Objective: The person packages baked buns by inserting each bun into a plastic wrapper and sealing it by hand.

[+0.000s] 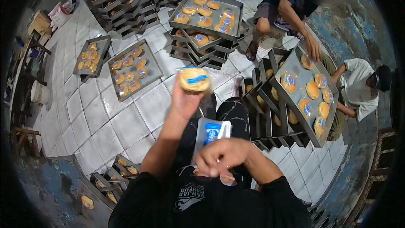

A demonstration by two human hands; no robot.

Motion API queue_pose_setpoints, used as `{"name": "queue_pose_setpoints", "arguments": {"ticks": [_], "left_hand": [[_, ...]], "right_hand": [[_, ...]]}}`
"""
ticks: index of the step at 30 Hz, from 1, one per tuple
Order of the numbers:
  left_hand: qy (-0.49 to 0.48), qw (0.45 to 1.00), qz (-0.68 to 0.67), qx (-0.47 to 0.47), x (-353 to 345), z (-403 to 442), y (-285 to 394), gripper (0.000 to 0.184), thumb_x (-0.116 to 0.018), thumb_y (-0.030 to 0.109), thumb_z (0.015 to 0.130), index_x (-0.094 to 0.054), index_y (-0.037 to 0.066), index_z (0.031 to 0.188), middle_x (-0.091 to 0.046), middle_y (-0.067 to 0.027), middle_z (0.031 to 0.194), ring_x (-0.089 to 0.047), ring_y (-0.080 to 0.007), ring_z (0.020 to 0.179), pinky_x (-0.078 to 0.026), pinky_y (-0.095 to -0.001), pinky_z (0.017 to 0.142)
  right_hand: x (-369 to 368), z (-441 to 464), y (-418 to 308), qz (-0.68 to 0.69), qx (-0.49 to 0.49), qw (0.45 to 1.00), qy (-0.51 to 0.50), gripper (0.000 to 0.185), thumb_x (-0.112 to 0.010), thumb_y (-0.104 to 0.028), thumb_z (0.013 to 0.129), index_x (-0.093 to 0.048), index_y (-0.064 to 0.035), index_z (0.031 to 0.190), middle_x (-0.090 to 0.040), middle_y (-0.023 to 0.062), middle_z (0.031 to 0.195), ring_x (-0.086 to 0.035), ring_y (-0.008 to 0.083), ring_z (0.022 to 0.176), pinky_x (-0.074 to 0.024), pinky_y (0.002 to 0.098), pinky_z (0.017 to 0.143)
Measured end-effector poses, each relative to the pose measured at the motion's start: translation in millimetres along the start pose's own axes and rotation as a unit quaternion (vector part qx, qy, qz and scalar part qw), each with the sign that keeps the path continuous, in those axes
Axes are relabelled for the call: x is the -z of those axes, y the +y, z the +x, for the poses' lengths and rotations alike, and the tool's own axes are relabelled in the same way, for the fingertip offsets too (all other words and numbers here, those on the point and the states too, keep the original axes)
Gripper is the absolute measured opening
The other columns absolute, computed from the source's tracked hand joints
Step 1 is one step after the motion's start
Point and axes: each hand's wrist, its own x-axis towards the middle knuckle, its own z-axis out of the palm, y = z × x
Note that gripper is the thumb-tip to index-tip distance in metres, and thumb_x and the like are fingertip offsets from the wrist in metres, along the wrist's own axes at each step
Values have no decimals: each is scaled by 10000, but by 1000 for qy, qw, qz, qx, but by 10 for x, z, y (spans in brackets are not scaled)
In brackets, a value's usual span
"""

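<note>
A round bun (195, 79) with a blue printed band across its top is held up in front of me. My left hand (185, 101) is closed around it from below. Over my lap, my right hand (221, 156) is curled with its fingertips pressed together; whether anything is between them I cannot make out. A stack of clear plastic bags (214, 131) with blue print lies on my lap, just beyond the right hand, which partly hides it.
Stacked trays (276, 82) of buns stand at my right, where one person's hand (313, 48) touches a bun; another person (360, 86) sits beyond. More bun trays (177, 23) stand ahead. A tray (158, 76) of wrapped buns lies on the tiled floor (101, 131) at left.
</note>
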Motion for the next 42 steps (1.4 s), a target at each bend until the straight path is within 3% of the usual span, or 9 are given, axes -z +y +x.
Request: {"name": "queue_pose_setpoints", "arguments": {"ticks": [3, 5, 7, 10, 18, 21, 26, 33, 42], "left_hand": [[0, 999, -32, -5, -71, -278, 146, 620, -431, 578, 1043, -550, 52, 1348, -618, -147, 1369, -609, -318, 1246, -501, -528, 1055], [-80, 992, -46, 84, -157, -669, 14, 608, -424, 568, 1050, -543, 59, 1360, -619, -144, 1367, -612, -307, 1240, -511, -510, 1042], [-55, 982, 24, 179, -20, -755, -40, 584, -448, 559, 1051, -511, 87, 1390, -625, -133, 1338, -636, -262, 1186, -538, -417, 994], [9, 940, 294, -170, 54, -546, -32, 508, -463, 411, 1091, -553, 7, 1387, -663, -112, 1265, -646, -193, 1148, -513, -333, 986], [-70, 821, 474, -311, 202, -255, -108, 267, -540, 209, 1069, -704, 9, 1002, -718, -59, 934, -645, -96, 825, -532, -257, 754], [36, 908, 357, -216, -5, -317, -40, 291, -569, 230, 1058, -680, 7, 906, -688, -52, 847, -620, -99, 717, -502, -264, 689], [72, 819, 470, -321, -43, -374, 165, 314, -582, 243, 1045, -656, -5, 868, -652, -40, 783, -607, -110, 740, -484, -272, 703], [49, 768, 583, -260, 705, -1046, -99, 327, -586, 193, 1014, -661, -21, 777, -629, -104, 1112, -575, -183, 1057, -434, -321, 939], [14, 929, 358, -97, 640, -1098, -190, 264, -557, 116, 984, -645, -26, 779, -655, -95, 965, -580, -147, 973, -411, -270, 887]], "right_hand": [[121, -26, -21, -222, -17, 950, 217, 186, -787, -127, 855, -669, -30, 959, -655, 122, 995, -651, 259, 941, -534, 350, 806], [187, 122, 80, -558, 81, 692, 451, 222, -794, -115, 825, -699, -35, 1009, -667, 139, 1023, -667, 307, 929, -550, 381, 825], [82, 108, 60, -558, 121, 736, 363, 279, -802, -122, 808, -707, -42, 1057, -666, 146, 1045, -662, 359, 954, -553, 405, 856], [251, 166, 159, -458, 19, 789, 410, 234, -710, -135, 910, -682, 7, 1094, -701, 201, 982, -690, 395, 870, -560, 404, 796], [477, 329, 178, -493, 26, 761, 421, 219, -617, -198, 1005, -680, -10, 911, -637, 200, 796, -656, 394, 738, -519, 433, 677], [588, 353, 94, -475, 24, 766, 433, 240, -636, -205, 990, -663, 7, 882, -622, 195, 762, -638, 359, 678, -493, 415, 638], [753, 256, -14, -130, -104, 873, 458, 392, -645, -327, 1013, -610, -47, 741, -427, -88, 633, -339, 27, 595, -284, 256, 520], [207, -351, 913, 19, -260, 863, 432, 344, -632, -322, 1028, -624, -73, 791, -538, -30, 631, -479, 59, 540, -376, 228, 503], [-269, -575, 803, 254, -129, 850, 444, 251, -611, -195, 1027, -683, 38, 1086, -698, 116, 1050, -701, 197, 925, -620, 346, 833]]}}
